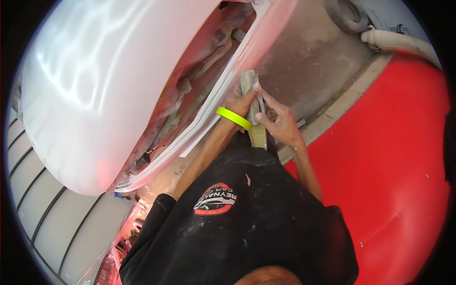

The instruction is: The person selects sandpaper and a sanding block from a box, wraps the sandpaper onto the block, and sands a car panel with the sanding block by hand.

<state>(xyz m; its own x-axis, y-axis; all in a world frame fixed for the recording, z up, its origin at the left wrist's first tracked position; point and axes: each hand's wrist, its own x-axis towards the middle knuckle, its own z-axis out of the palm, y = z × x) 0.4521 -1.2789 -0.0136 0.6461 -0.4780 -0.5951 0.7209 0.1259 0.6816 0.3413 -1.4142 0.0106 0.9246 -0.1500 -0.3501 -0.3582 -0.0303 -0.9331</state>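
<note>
In front of my chest I hold a long sanding block (247,81), pale grey-green and dusty, with a yellowish lower end. My left hand (239,100) is wrapped around its upper part, thumb pressed on the face. A bright yellow-green wristband (233,118) circles that wrist. My right hand (283,124) is on the block's other side, its thumb and fingers closing on the block and a grey sheet along it that looks like sandpaper (260,100). White dust coats my fingers. The undersides of both grips are hidden.
A white car body panel (104,71) with an open, paper-masked gap (190,90) rises at my left. Close on my right lies a large red panel (384,166). Beyond are a concrete floor (308,61), a tyre (349,19) and a pale pipe (399,40).
</note>
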